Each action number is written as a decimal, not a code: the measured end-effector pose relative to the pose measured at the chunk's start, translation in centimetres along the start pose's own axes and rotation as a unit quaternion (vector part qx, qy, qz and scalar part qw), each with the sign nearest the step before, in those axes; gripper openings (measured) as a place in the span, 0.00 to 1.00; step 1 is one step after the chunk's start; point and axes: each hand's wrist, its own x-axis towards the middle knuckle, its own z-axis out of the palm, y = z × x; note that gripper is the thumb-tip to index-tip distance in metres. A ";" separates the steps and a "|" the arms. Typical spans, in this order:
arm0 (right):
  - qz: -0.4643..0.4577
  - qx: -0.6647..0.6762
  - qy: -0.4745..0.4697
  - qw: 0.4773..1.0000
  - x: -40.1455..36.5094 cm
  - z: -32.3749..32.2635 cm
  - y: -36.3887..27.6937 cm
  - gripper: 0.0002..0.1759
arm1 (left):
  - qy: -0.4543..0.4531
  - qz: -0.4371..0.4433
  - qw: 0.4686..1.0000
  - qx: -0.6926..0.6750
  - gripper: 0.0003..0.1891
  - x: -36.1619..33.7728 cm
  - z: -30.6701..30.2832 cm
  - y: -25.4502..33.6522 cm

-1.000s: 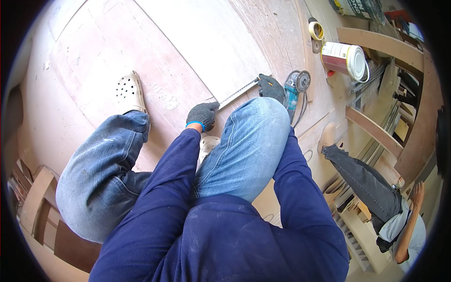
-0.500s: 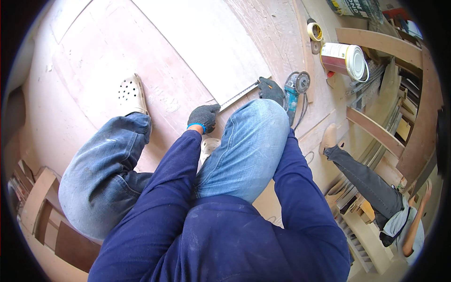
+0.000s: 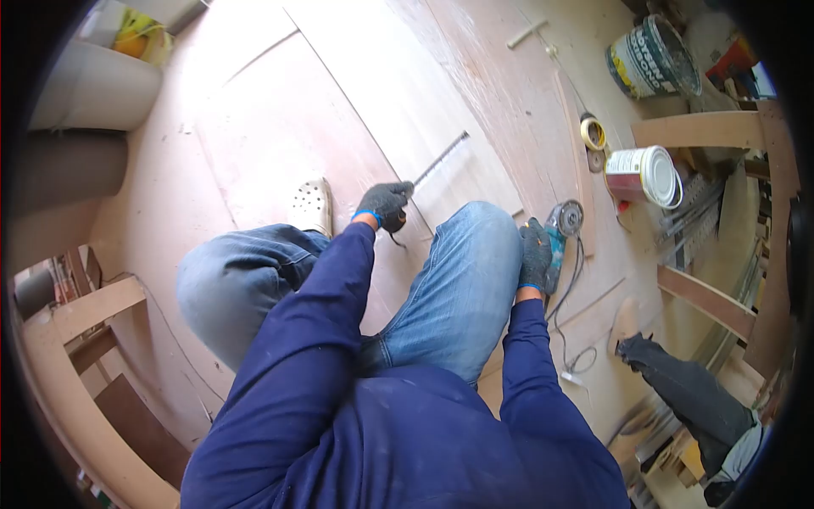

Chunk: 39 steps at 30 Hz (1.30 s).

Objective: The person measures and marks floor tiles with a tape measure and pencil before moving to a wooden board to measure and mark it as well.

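Observation:
My left hand, in a dark work glove with a blue cuff, grips a tape measure. Its blade sticks out up and to the right over a pale board, and a dark strap hangs below the hand. Beside my right knee is my gloved right hand, fingers drawn together, with a small orange spot at the tips; I cannot tell what they hold. Right against that hand in this view lies a teal angle grinder, its disc facing up and its cord trailing down.
A lidded paint pail, a roll of tape and a larger bucket stand to the right. Wooden frames line that side. A person's leg shows at lower right. Large rolls lie at upper left.
My right hand has left the board's edge and come back beside the grinder. My left hand has lifted the tape measure off the edge, its blade now free-ended. The view has shifted.

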 end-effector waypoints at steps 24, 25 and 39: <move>0.333 0.396 -0.445 0.731 -4.4 17.9 -17.5 0.19 | 0.129 -0.044 0.979 0.151 0.25 -0.6 -35.5 23.5; 0.336 0.391 -0.445 0.732 -3.6 19.0 -17.3 0.19 | 0.124 -0.026 0.975 0.181 0.26 1.8 -36.7 22.5; 0.590 0.341 -0.392 0.619 5.4 25.9 -13.1 0.18 | 0.044 -0.074 0.993 0.087 0.22 25.6 -41.9 12.0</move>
